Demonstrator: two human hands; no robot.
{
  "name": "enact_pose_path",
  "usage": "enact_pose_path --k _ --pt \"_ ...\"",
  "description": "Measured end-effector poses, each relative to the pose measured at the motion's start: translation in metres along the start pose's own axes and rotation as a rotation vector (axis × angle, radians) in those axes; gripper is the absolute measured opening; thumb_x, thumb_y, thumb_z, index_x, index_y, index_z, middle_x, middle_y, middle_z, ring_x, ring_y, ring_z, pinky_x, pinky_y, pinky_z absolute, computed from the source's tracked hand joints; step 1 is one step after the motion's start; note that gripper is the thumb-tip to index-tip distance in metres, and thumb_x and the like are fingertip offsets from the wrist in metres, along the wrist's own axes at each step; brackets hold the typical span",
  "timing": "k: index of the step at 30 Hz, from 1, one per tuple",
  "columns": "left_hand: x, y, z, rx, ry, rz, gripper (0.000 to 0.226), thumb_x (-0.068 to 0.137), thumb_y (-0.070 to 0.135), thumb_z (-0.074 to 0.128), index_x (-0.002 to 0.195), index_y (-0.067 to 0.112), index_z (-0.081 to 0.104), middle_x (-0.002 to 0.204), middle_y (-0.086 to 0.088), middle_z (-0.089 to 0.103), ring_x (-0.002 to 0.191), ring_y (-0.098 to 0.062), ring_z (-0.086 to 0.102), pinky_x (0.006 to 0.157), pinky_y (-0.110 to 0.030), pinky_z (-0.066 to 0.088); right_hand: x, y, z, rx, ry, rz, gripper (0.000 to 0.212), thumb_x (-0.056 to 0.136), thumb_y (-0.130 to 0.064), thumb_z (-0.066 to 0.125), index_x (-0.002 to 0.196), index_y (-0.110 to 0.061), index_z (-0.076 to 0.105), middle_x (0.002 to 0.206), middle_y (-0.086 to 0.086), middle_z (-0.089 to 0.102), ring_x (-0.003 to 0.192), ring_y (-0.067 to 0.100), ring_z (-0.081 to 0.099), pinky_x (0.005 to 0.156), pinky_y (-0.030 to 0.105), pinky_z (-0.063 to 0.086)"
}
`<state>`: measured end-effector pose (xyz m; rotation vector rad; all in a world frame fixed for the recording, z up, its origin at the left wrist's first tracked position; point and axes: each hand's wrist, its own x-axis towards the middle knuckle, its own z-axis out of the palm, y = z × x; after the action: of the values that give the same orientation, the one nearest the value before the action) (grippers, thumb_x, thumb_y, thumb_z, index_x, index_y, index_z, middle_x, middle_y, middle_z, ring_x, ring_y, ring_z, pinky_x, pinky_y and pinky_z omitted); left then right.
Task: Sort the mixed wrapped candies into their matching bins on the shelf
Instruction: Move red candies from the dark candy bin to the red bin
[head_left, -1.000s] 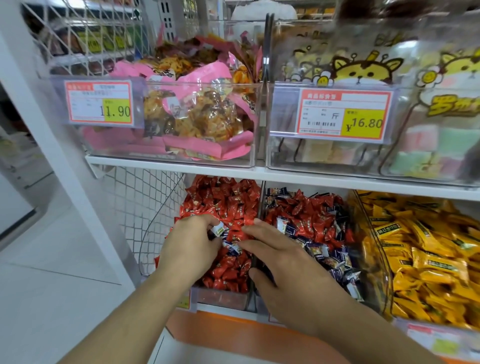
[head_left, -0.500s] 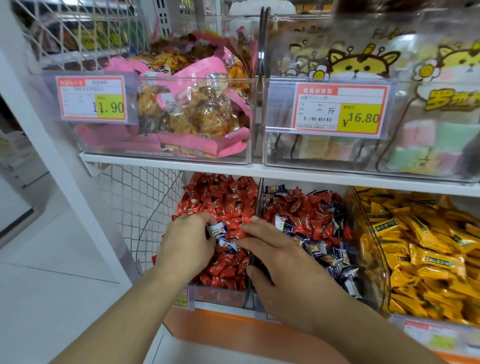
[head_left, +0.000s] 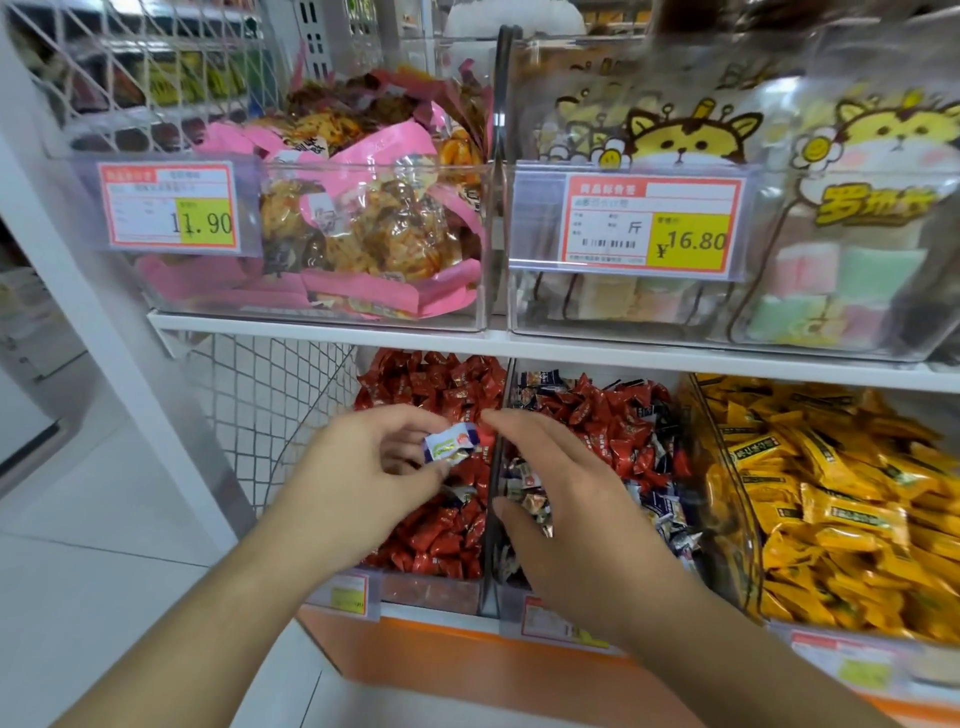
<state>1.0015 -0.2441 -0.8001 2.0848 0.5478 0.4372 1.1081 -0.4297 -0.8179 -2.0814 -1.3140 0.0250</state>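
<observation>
The left hand (head_left: 363, 467) pinches a white-and-blue wrapped candy (head_left: 451, 441) between thumb and fingertips, holding it just above the red candies (head_left: 441, 525) in the left bin (head_left: 431, 592). The right hand (head_left: 566, 514) lies at three o'clock from the left, fingers loosely spread and gently bent, gripping nothing that can be seen; its fingertips sit at the clear divider (head_left: 496, 467) between the two bins, and its palm hovers over the near part of the middle bin (head_left: 511, 608). The held candy is just beside the right index fingertip, at about nine o'clock from it.

The middle bin holds mixed candies (head_left: 623, 431): red wrappers at its far end, dark blue-and-white ones nearer the front. At three o'clock from it, a third clear bin (head_left: 727, 467) is piled with yellow wrapped candies (head_left: 831, 499). Price labels hang on the fronts of these lower bins, too blurred to read.

At twelve o'clock, above a white shelf board (head_left: 571, 348), stand two more clear bins. The left one holds pink snack bags (head_left: 374, 234) and carries a tag (head_left: 169, 205) reading 11.90. The right one holds bags printed with yellow cartoon cats (head_left: 691, 135) and a tag (head_left: 649, 226) reading 16.80. At nine o'clock from the hands, a white wire mesh panel (head_left: 270, 405) closes the shelf's end, with pale floor tiles (head_left: 78, 545) beyond.
</observation>
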Motion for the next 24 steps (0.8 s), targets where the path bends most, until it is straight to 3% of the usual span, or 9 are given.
enact_pose_path --k 3,5,10,13,16,18,20,24 --pt "-0.007 0.022 0.015 -0.142 -0.121 0.010 0.031 0.086 0.012 0.083 0.109 0.031 0.076 0.099 0.007 0.078 0.095 -0.014 0.074 0.090 -0.038 0.061 -0.001 0.003 -0.010 0.061 0.086 -0.036 0.061 0.094 -0.014 0.073 0.142 -0.043 0.051 0.145 -0.026 0.043 0.133 -0.009 0.042 0.105 0.005 0.034" --pt "-0.007 0.031 0.026 -0.181 -0.138 0.012 0.037 0.085 0.015 0.084 0.117 0.031 0.073 0.105 0.011 0.077 0.100 -0.007 0.073 0.092 -0.031 0.060 -0.004 0.006 -0.017 0.071 0.155 -0.047 0.048 0.090 -0.013 0.078 0.129 -0.036 0.064 0.129 -0.023 0.056 0.122 -0.003 0.054 0.101 0.016 0.046" --pt "-0.006 0.041 0.037 -0.302 -0.175 -0.016 0.053 0.082 0.015 0.087 0.129 0.025 0.065 0.111 0.014 0.076 0.105 -0.003 0.072 0.092 -0.023 0.058 -0.014 0.023 -0.043 -0.021 0.253 -0.020 0.030 0.088 -0.020 0.080 0.116 -0.029 0.075 0.111 -0.018 0.068 0.100 -0.001 0.064 0.084 0.017 0.053" --pt "-0.001 0.025 0.028 -0.126 -0.032 0.001 0.041 0.088 0.020 0.082 0.123 0.034 0.066 0.111 0.018 0.074 0.104 0.003 0.069 0.090 -0.020 0.055 -0.017 0.037 -0.060 -0.122 0.211 0.098 0.034 0.091 -0.031 0.075 0.124 -0.035 0.070 0.119 -0.019 0.066 0.103 -0.001 0.063 0.092 0.020 0.055" --pt "0.006 -0.004 0.012 0.122 0.158 -0.027 0.029 0.092 0.015 0.073 0.109 0.037 0.065 0.099 0.017 0.071 0.095 0.005 0.066 0.088 -0.018 0.052 -0.018 0.043 -0.064 -0.225 0.076 0.240 0.050 0.095 -0.033 0.071 0.142 -0.042 0.056 0.142 -0.015 0.055 0.131 0.008 0.052 0.111 0.021 0.038" --pt "0.009 -0.019 0.005 0.226 0.187 -0.062 0.028 0.093 0.013 0.071 0.106 0.037 0.064 0.096 0.019 0.070 0.092 0.007 0.064 0.080 -0.009 0.046 -0.018 0.041 -0.058 -0.235 0.041 0.234 0.054 0.095 -0.024 0.070 0.145 -0.037 0.055 0.148 -0.014 0.051 0.138 0.009 0.047 0.111 0.010 0.021" --pt "0.012 -0.029 0.006 0.282 0.174 -0.078 0.026 0.093 0.014 0.072 0.107 0.035 0.066 0.096 0.020 0.069 0.092 0.008 0.063 0.076 -0.004 0.042 -0.017 0.035 -0.050 -0.219 0.026 0.199 0.052 0.096 -0.023 0.068 0.145 -0.034 0.055 0.148 -0.017 0.051 0.138 0.005 0.045 0.109 0.006 0.019" --pt "0.022 -0.035 0.018 0.372 0.107 -0.057 0.030 0.093 0.024 0.075 0.121 0.031 0.069 0.108 0.020 0.068 0.100 0.003 0.062 0.090 -0.016 0.048 -0.016 0.017 -0.030 -0.152 -0.004 0.105 0.055 0.098 -0.025 0.064 0.149 -0.038 0.047 0.150 -0.026 0.045 0.142 -0.006 0.036 0.109 0.002 0.016"
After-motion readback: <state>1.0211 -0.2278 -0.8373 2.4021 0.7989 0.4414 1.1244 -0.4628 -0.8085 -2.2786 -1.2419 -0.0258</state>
